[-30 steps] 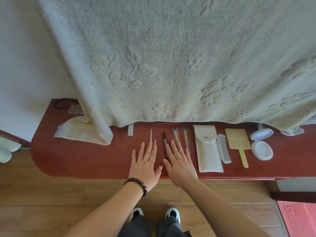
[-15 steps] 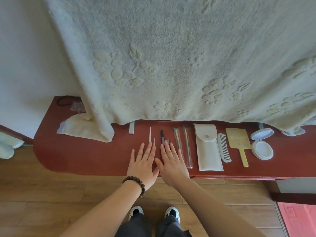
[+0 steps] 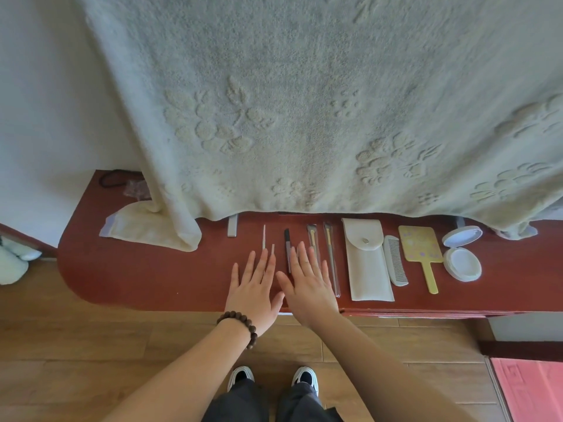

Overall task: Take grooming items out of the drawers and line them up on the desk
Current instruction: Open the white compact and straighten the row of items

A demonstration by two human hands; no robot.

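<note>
On the red-brown desk [image 3: 137, 278] a row of grooming items lies side by side: two thin white sticks [image 3: 264, 241], a dark slim tool [image 3: 287, 245], two brushes in clear sleeves [image 3: 329, 248], a white pouch [image 3: 367, 260], a white comb [image 3: 395, 260], a yellow hand mirror [image 3: 419, 248] and an open white compact [image 3: 461, 254]. My left hand [image 3: 254, 287] lies flat with straight fingers over the lower ends of the white sticks. My right hand [image 3: 307, 284] lies flat beside it, covering the lower part of the dark tool and the left brush. Neither hand grips anything.
A large cream embossed towel [image 3: 304, 111] hangs over the back of the desk, its corner piled at the left [image 3: 152, 226]. A small grey bar [image 3: 232, 226] lies near the towel's hem. A black cord [image 3: 111, 179] sits at the far left. Below is wooden floor and my shoes [image 3: 240, 376].
Both hands have drawn slightly closer together and slid a little to the left over the sticks and tools. The items' order has not changed.
</note>
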